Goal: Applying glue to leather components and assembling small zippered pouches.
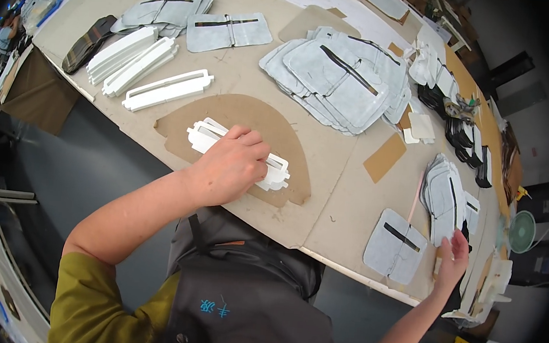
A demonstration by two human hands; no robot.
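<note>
My left hand is closed over a small stack of white slotted frames. The stack lies on a brown card piece with a rounded outline, and my fingers hide its middle. At the right, my right hand has thumb and fingers drawn together at the lower end of a stack of pale grey fabric pieces, each with a dark slit. Just left of that hand lies a single grey fabric piece with a black slit and loose threads.
More white slotted frames lie at the left, beside a dark plaid piece. A large pile of grey fabric pieces sits farther back. A tan card rectangle is near the middle right. The table's front edge runs close to my body.
</note>
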